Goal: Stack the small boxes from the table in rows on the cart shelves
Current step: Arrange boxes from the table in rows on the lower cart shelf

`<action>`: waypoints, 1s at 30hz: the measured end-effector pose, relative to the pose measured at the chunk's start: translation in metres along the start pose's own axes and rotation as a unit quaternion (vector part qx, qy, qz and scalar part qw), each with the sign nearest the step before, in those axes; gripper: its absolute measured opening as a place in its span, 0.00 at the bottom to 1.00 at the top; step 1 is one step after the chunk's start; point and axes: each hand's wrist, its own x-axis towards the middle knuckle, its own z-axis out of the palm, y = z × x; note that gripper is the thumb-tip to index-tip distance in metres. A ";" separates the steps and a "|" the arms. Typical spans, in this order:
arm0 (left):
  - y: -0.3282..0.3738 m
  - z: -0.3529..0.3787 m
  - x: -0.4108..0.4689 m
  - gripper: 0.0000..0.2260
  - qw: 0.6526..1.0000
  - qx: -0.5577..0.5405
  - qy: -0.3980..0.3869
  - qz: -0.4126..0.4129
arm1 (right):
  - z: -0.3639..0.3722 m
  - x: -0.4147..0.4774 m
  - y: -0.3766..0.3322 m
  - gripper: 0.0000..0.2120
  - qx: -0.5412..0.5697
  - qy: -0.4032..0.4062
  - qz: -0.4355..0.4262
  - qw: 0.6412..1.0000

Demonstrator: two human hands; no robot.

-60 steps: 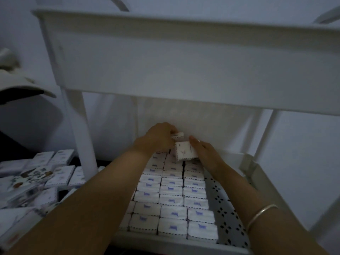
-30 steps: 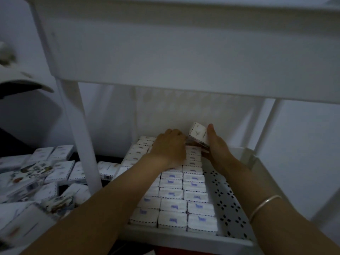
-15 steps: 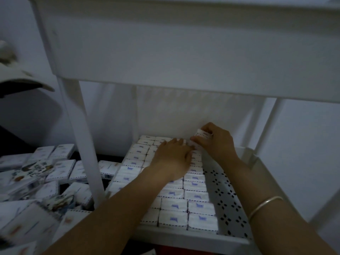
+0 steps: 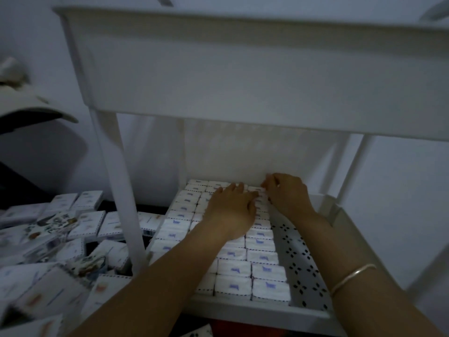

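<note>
- Many small boxes [image 4: 264,272] lie in tight rows on the lower shelf [image 4: 255,315] of the cart, filling it from the left edge to the back wall.
- A bare strip of patterned shelf floor stays open along the right side, between the last row and the right wall.
- Left hand [image 4: 229,211] lies flat on the rows towards the back, with its fingers straight and spread and holding nothing.
- Right hand [image 4: 289,195] sits at the back right corner of the rows. Its fingertips [image 4: 268,183] bend down onto the last box [image 4: 255,189], but I cannot tell whether they grip it.
- Upper shelf [image 4: 243,76] hangs low above both hands, leaving little headroom.
- More loose boxes [image 4: 90,224] lie scattered on the table [image 4: 151,208], left of the cart post [image 4: 120,190].
</note>
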 end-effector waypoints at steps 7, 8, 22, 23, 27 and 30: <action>0.002 -0.015 -0.006 0.31 0.995 0.039 -0.093 -0.026 | -0.017 -0.028 -0.024 0.17 0.087 -0.105 0.105 0.985; 0.002 -0.022 -0.013 0.30 0.996 0.043 -0.077 -0.023 | -0.020 -0.035 -0.030 0.18 0.076 -0.109 0.104 0.986; -0.028 -0.096 -0.298 0.12 0.947 -0.223 0.221 0.070 | -0.080 -0.259 -0.160 0.06 0.086 -0.161 -0.098 0.978; -0.038 -0.096 -0.314 0.12 0.950 -0.215 0.221 0.059 | -0.079 -0.273 -0.168 0.06 0.088 -0.183 -0.115 0.972; -0.074 -0.093 -0.371 0.12 0.965 -0.126 0.223 0.059 | -0.063 -0.318 -0.194 0.13 -0.038 -0.202 -0.269 0.941; -0.094 -0.089 -0.394 0.14 0.969 0.054 0.231 0.066 | -0.051 -0.338 -0.202 0.18 -0.187 -0.166 -0.297 0.922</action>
